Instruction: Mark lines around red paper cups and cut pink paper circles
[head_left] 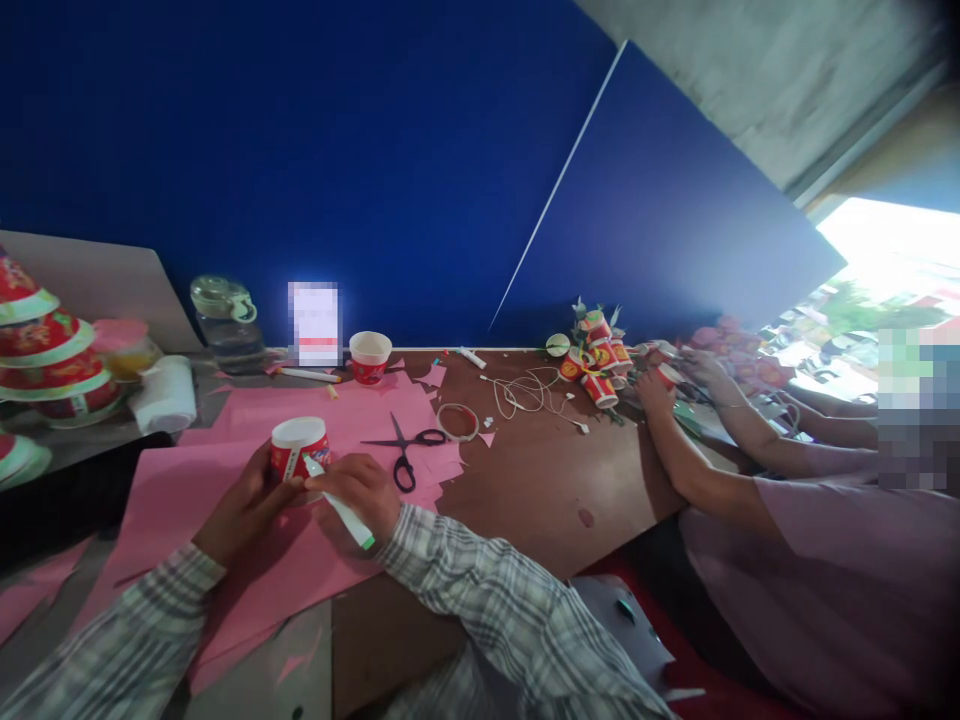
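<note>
Red is the cup (298,450), with a white rim, and it is upright above the pink paper (247,560); I cannot tell if its base touches the paper. The left hand (251,500) grips the cup at its left side, the fingers closed against the wall. The fingers of the right hand (367,490) are closed on a white marker (346,518), whose upper end is at the front of the cup; whether it touches, I cannot tell. To the right of this hand, black scissors (402,441) lie on the paper with the blades spread, just beside a ring (477,428). Behind, a second cup (370,365) stands near a lit phone (313,325). Earphones (512,403) lie on the brown table (540,510), and farther right are a co-worker's hands (655,388)
</note>
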